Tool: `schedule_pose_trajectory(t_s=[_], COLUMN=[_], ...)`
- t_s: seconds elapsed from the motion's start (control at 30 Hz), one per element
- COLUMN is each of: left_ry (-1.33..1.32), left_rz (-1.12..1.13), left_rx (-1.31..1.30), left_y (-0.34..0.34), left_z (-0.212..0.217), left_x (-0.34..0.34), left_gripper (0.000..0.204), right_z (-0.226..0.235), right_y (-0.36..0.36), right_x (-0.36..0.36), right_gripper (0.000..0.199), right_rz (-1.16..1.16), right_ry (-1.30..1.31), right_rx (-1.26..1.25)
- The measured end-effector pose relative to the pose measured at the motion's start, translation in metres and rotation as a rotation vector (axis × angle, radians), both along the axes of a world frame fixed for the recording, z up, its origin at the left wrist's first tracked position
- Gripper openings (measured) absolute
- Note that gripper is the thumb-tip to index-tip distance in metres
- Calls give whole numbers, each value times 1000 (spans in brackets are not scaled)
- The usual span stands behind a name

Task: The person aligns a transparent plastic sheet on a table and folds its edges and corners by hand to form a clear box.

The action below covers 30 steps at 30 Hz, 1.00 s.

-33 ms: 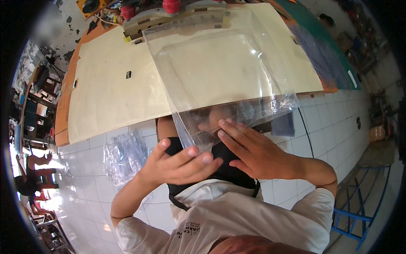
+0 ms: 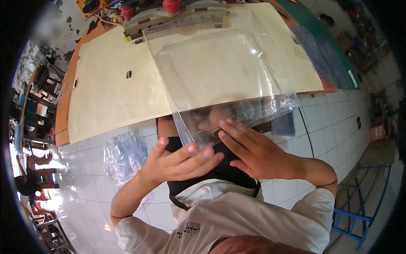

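Note:
A large clear plastic bag point(image 2: 211, 63) lies over the cream-coloured sheet on the table. Its near end hangs past the table's front edge, above my lap. My left hand point(image 2: 184, 158) is open, palm turned partly up and fingers spread, by the bag's near left corner. Whether its fingertips touch the plastic I cannot tell. With fingers stretched out and lying flat, my right hand point(image 2: 251, 148) rests its fingertips on the bag's near edge. The thumb points toward my left hand. Legs and black cloth show through the clear plastic.
A metal machine bar with red knobs point(image 2: 171, 6) stands at the table's far edge. A small dark piece point(image 2: 128, 74) lies on the cream sheet point(image 2: 110, 93). Crumpled clear bags point(image 2: 124, 156) sit on the tiled floor at left. A blue metal rack point(image 2: 359, 207) stands at right.

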<state>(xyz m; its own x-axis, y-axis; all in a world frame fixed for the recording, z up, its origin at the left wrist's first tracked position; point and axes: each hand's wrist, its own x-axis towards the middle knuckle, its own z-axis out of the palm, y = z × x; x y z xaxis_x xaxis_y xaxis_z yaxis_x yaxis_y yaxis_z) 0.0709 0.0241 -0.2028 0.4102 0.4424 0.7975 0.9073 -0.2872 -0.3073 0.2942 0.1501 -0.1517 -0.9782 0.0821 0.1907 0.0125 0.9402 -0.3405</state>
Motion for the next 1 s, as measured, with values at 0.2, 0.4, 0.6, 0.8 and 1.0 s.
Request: schedule_pose_trajectory(t_s=[0.2, 0.4, 0.6, 0.8, 1.0], left_ry=[110, 31, -17, 9, -330], left_rz=[158, 166, 178, 151, 74], left_rx=[27, -1, -92, -195, -267], left_y=[4, -6, -18, -26, -7], left_z=[3, -4, 3, 21, 99], left_x=[-2, -8, -11, -14, -24], left_gripper=[30, 31, 35, 76, 91], right_z=[-29, -55, -60, -50, 31], right_y=[16, 61, 62, 66, 74], right_x=[28, 72, 77, 73, 43], right_gripper=[52, 26, 38, 51, 52], right_rz=[136, -238, -492, -509, -451], right_ry=[253, 766, 453, 411, 641], right_rx=[365, 870, 720, 596, 410])
